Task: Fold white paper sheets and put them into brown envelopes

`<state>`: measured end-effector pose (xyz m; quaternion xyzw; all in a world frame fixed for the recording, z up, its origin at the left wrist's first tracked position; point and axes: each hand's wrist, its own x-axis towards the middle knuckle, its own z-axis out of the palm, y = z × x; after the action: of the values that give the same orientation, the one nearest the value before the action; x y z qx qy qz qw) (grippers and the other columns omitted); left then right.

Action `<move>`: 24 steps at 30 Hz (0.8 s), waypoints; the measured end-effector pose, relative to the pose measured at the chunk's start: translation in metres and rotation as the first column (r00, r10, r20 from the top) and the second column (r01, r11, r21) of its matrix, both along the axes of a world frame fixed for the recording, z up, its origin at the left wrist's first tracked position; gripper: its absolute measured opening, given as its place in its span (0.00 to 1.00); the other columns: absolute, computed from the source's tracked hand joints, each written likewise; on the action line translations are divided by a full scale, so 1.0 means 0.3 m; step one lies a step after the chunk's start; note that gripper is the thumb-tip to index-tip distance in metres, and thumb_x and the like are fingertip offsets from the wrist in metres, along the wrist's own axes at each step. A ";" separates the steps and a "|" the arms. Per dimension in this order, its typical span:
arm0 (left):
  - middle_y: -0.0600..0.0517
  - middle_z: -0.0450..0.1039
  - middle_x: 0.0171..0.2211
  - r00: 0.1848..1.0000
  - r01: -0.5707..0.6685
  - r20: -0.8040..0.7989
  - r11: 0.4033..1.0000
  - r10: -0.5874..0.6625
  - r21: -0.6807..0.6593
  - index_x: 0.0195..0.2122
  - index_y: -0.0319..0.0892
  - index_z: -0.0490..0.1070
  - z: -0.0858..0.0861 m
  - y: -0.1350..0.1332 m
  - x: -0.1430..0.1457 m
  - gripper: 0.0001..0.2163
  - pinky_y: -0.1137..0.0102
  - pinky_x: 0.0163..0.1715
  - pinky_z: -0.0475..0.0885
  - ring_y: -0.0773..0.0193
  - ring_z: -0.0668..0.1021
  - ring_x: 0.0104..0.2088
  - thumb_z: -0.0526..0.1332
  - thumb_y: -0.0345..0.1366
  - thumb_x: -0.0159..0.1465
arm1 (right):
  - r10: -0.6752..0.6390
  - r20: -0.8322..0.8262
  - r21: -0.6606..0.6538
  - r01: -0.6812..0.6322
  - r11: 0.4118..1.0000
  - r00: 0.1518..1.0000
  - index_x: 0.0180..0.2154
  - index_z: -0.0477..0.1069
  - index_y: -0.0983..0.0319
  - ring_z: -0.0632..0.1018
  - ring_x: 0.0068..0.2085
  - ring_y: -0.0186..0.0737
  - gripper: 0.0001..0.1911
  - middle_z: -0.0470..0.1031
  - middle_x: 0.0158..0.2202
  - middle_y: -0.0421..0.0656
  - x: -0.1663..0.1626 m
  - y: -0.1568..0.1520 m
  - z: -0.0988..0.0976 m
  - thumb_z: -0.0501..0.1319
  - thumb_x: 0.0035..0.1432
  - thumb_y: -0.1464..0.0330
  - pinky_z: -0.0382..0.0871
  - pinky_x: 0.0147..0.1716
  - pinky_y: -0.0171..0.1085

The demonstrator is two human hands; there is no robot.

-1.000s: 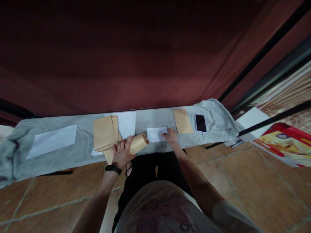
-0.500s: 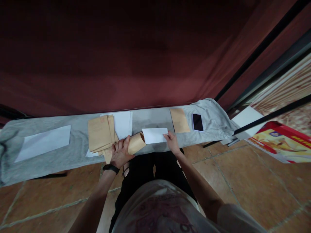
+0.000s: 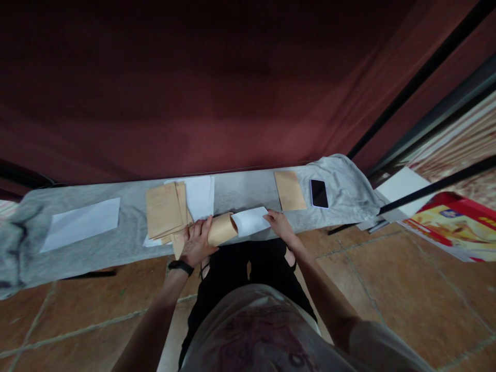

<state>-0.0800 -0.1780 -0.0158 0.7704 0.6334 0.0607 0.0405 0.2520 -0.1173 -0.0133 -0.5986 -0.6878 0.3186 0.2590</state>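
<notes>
White paper [image 3: 251, 222] has shifted into the mouth of the brown envelope [image 3: 220, 230]

Right hand [image 3: 279, 224] pinches the paper's three o'clock edge between thumb and fingertips; its nine o'clock end meets the envelope's opening. Left hand [image 3: 197, 245] lies over the envelope, fingers slightly spread; whether they grip it, I cannot tell. From that hand, stacked envelopes [image 3: 163, 206] lie at ten o'clock, white sheets [image 3: 200, 195] at twelve. From the right hand, a single envelope [image 3: 290, 190] lies at one, a phone [image 3: 319, 193] at two. Gray cloth [image 3: 248, 183] lies beneath.

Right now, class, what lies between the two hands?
In the head view, an open brown envelope under the left hand, then white paper held by the right hand.
</notes>
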 end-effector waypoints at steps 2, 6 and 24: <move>0.36 0.59 0.63 1.000 -0.001 0.005 1.000 0.001 -0.005 0.72 0.42 0.39 0.003 0.001 0.001 0.52 0.43 0.65 0.47 0.40 0.61 0.65 0.69 0.43 0.51 | 0.013 0.033 -0.027 -0.012 1.000 0.999 0.32 0.75 0.58 0.77 0.31 0.40 0.08 0.78 0.28 0.40 0.004 0.001 0.005 0.57 0.63 0.69 0.66 0.32 0.33; 0.36 0.59 0.63 0.999 0.034 -0.018 0.999 -0.034 0.015 0.72 0.41 0.40 0.018 0.005 0.013 0.51 0.42 0.65 0.47 0.39 0.60 0.65 0.69 0.42 0.51 | -0.037 0.065 -0.019 0.039 0.999 0.997 0.33 0.75 0.58 0.78 0.33 0.41 0.08 0.79 0.29 0.42 -0.015 -0.004 0.007 0.58 0.63 0.69 0.66 0.33 0.34; 0.37 0.59 0.63 0.993 0.119 -0.022 0.993 -0.119 -0.017 0.72 0.44 0.42 0.009 0.010 0.043 0.53 0.42 0.65 0.47 0.38 0.64 0.62 0.71 0.41 0.49 | -0.320 -0.365 -0.112 0.300 0.947 0.874 0.33 0.73 0.60 0.77 0.27 0.40 0.09 0.75 0.27 0.41 -0.057 -0.026 -0.017 0.57 0.60 0.63 0.74 0.24 0.36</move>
<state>-0.0671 -0.1749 -0.0131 0.8070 0.5873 0.0443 0.0430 0.2349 -0.1250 -0.0183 -0.6348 -0.5116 0.3998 0.4189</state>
